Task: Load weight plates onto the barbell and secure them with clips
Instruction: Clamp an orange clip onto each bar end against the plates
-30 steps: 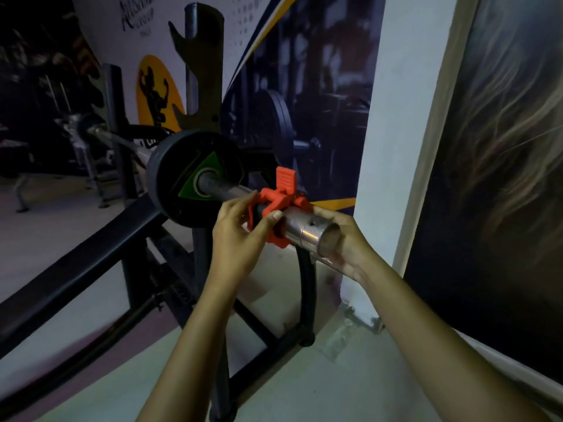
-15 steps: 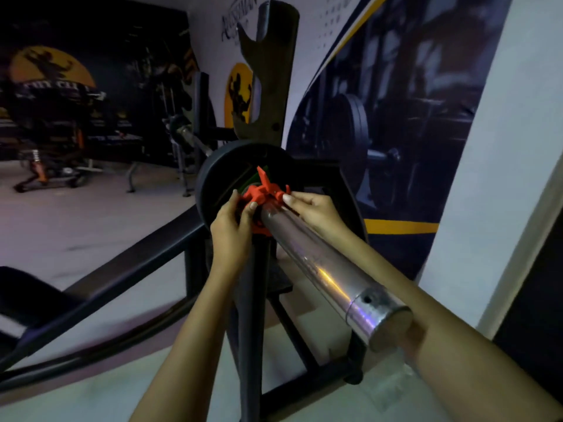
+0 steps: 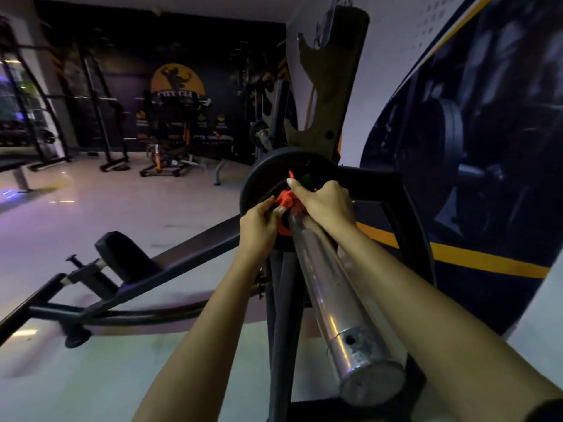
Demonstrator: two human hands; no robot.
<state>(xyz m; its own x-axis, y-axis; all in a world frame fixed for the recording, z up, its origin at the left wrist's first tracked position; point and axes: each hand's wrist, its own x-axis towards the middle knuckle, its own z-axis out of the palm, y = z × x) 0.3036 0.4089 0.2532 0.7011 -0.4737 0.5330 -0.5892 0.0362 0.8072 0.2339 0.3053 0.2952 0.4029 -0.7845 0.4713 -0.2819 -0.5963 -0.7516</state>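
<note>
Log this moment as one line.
step: securing; red clip: on barbell sleeve, by weight plate; left hand: pinches clip; right hand: holds clip; locked: cannot tell

On the far wall (image 3: 122, 86), a yellow emblem (image 3: 178, 83) reads roughly "CITY CLUB"; smaller print below it is illegible

Dim gym scene with a purple cast. Pale light reflects off the floor (image 3: 122, 214) far left of the left hand (image 3: 259, 226). Glare streaks the steel barbell sleeve (image 3: 332, 300) below the right hand (image 3: 327, 202). Edges bend from the wide lens, and the fingers look soft.
</note>
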